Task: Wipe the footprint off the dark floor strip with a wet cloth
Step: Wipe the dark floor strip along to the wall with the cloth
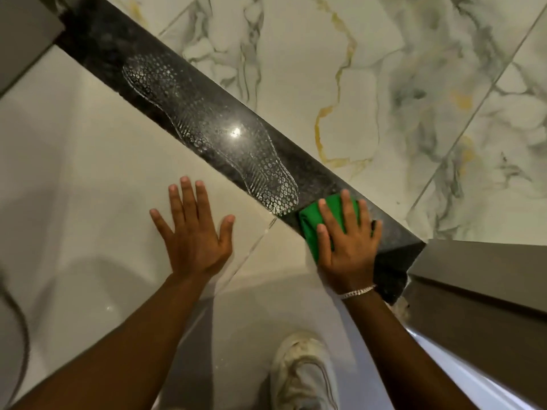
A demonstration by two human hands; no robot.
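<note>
A dark speckled floor strip [97, 45] runs diagonally from top left to lower right. On it lies a pale shoe footprint [207, 131] with a honeycomb tread pattern, its lower end near the cloth. My right hand [346, 247] presses flat on a folded green cloth [310, 229] at the strip's lower right end, just beside the footprint's tip. My left hand [195, 232] rests flat with fingers spread on the cream tile, left of the strip, holding nothing.
Cream tile [74, 173] lies on my side of the strip, white marble tile with grey and gold veins [384, 84] beyond it. Brown door frames stand at right [473, 291] and top left [23, 31]. My white sneaker [302, 371] is below.
</note>
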